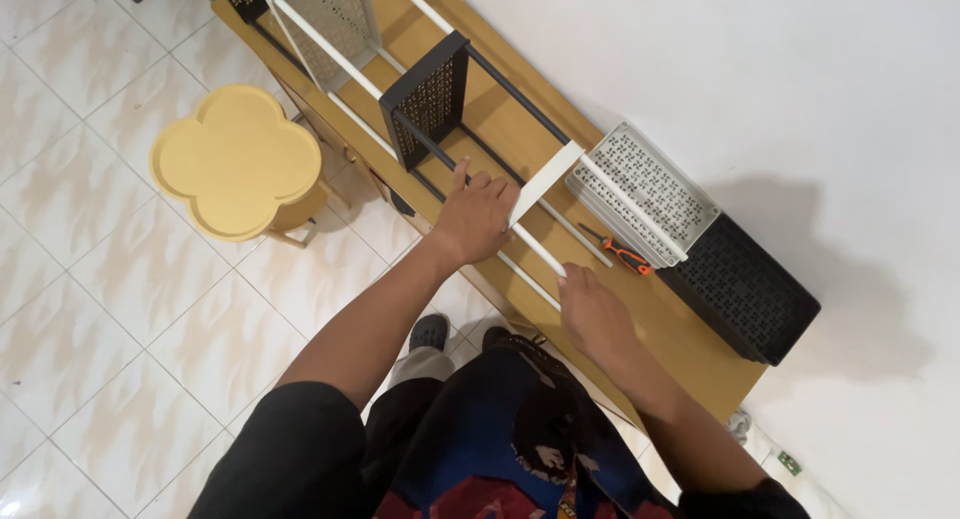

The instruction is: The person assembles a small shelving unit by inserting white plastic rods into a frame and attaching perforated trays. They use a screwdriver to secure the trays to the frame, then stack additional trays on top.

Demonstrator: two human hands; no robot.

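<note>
A long wooden table (690, 344) carries metal shelf parts. My left hand (475, 217) rests over a white flat bar (545, 182) and white rails, fingers curled around them near a black perforated panel (428, 104) that stands upright on black rods (515, 87). My right hand (595, 314) pinches the near end of a thin white rod (538, 251) at the table's front edge. An orange-handled screwdriver (622, 252) lies just beyond my right hand.
White perforated trays (645, 191) are stacked beside a black perforated tray (745, 289) at the table's right end. Another white perforated panel (335, 19) stands at the far left. A yellow flower-shaped stool (235, 159) sits on the tiled floor. A white wall runs behind the table.
</note>
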